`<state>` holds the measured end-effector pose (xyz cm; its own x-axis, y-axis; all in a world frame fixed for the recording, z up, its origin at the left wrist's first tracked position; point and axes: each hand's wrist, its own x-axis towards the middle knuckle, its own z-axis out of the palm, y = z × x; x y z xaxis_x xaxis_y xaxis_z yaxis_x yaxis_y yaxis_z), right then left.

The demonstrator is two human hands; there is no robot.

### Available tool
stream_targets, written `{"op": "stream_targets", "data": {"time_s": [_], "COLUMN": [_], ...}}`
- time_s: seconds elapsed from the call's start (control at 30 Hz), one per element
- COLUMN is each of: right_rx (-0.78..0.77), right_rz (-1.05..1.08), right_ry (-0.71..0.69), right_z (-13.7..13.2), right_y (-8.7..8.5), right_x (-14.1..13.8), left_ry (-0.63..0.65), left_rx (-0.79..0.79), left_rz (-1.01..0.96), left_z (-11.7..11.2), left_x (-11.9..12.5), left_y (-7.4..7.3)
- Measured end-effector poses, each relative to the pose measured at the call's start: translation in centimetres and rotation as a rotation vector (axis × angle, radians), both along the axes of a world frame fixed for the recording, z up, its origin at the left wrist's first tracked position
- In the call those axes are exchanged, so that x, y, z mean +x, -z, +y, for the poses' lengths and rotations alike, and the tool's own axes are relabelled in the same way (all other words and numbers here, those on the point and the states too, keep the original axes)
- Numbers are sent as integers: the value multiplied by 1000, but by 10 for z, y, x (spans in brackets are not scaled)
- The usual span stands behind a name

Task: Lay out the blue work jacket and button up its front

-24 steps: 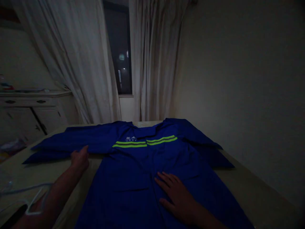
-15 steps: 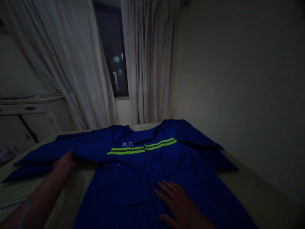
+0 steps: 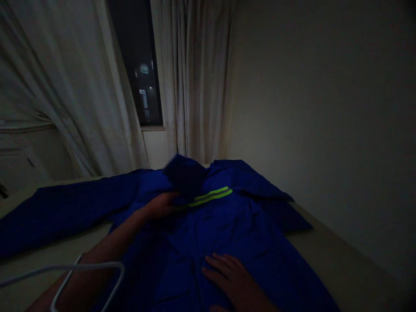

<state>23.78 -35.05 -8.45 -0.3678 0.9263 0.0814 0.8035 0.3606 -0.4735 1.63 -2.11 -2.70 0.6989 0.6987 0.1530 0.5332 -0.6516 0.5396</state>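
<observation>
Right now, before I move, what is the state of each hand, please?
Left hand: closed, it seems, holding a fold of the blue jacket.
Right hand: open, lying flat on the jacket.

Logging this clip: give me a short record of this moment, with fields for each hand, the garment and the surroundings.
Left: left hand at the chest of the blue work jacket, beside a blurred raised fold of fabric; grip unclear
Right: right hand flat on the jacket front, fingers spread
Garment: lime reflective stripes; one sleeve lying out leftward
Surroundings: white hanger, beige table, curtains, dark window
</observation>
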Motion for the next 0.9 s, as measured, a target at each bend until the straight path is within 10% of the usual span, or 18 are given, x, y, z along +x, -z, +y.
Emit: {"op": "stream_targets", "data": {"time_s": [0.23,0.5,0.7,0.9], "right_rx": [-169,148,-9,275], "right_rz": [243,-116,-333,-316], "right_ry": [233,972,865,850], "right_z": [2,175,214,236], "right_y": [-27,-52,-64,-98], "right_x": [2,67,90,104], "left_ry": [5,-397,-514,-643], "left_rx": [286,442,449,408], "left_rz": [382,304,225,200], "left_z": [-42,-64,-68,-67], "left_x": [-44,-94,-92,-93], "left_y": [30,57,59,57]}}
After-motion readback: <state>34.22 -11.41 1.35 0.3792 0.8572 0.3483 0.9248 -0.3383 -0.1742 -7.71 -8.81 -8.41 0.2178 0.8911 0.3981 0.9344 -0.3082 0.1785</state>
